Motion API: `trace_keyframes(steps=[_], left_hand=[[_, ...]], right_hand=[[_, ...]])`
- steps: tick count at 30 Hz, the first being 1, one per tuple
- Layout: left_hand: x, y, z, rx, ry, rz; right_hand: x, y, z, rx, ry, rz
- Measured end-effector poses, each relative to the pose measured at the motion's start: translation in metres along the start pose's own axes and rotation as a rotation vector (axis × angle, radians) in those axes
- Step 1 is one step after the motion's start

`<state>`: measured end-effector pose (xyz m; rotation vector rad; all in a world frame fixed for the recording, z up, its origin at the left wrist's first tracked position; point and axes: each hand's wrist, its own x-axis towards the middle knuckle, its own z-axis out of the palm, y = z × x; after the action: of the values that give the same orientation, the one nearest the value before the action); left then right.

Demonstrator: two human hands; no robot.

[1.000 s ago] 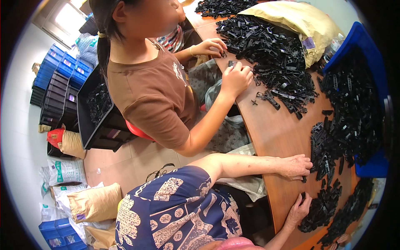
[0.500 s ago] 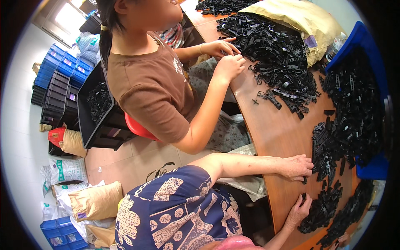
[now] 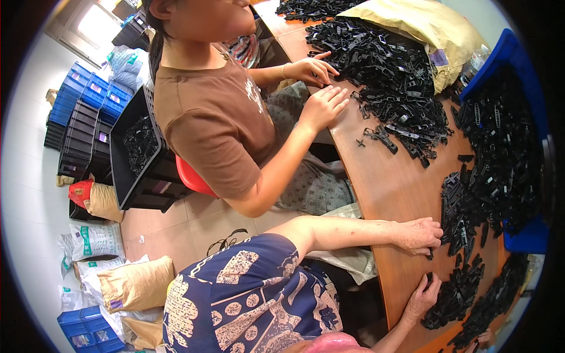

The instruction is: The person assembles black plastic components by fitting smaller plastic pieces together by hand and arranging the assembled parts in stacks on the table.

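Observation:
My left hand (image 3: 416, 235) rests over the wooden table (image 3: 388, 194), palm down with curled fingers. A small black plastic part (image 3: 431, 254) shows under its fingertips. Nearer the lower edge, my right hand (image 3: 424, 297) is pinched around the end of another small dark part (image 3: 429, 276); most of that part is hidden. To the right of my right hand lies a low heap of slim black plastic parts (image 3: 453, 294). A bigger heap (image 3: 462, 206) spreads to the right of my left hand, in front of a blue bin (image 3: 527, 242) tipped toward the table.
On my left, a co-worker in a brown shirt (image 3: 206, 123) sits by a large black pile (image 3: 382, 65) under a yellow sack (image 3: 435, 23). Another person's hand (image 3: 485, 338) is at lower right. Black crate (image 3: 159, 185), blue crates (image 3: 79, 88) and full sacks (image 3: 135, 282) stand behind.
The co-worker leans back slightly; their nearer hand has moved down and opened out, apart from the other hand. My own hands have hardly moved.

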<state>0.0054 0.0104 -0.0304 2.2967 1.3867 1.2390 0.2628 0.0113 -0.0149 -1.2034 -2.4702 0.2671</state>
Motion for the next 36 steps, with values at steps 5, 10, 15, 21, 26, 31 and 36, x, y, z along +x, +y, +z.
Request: trace_keyframes(steps=[5,10,15,21,26,31,36], left_hand=[[0.0,-0.0005,-0.0006,-0.042,-0.008,-0.01],[-0.0005,-0.002,0.0032,-0.059,0.004,-0.006],[-0.0002,-0.0006,0.0009,-0.073,-0.006,-0.017],[0.0013,-0.003,0.0028,-0.111,0.009,-0.023],[0.0006,-0.0045,0.0008,-0.113,0.0,-0.024],[0.0008,-0.0056,0.0015,-0.106,0.007,-0.012],[0.0015,-0.0055,0.005,-0.09,0.019,-0.005]], right_hand=[[0.0004,-0.0023,0.0004,0.01,0.023,-0.012],[-0.0008,-0.0014,-0.0002,-0.025,0.002,0.0],[-0.0013,0.0,0.0013,0.014,0.012,0.009],[0.0018,-0.0033,-0.0024,0.043,0.014,-0.023],[0.0028,-0.0031,-0.0037,0.072,0.005,-0.022],[0.0011,-0.0015,-0.0024,0.057,0.021,-0.025],[-0.0008,-0.0002,-0.0009,0.015,-0.013,0.017]])
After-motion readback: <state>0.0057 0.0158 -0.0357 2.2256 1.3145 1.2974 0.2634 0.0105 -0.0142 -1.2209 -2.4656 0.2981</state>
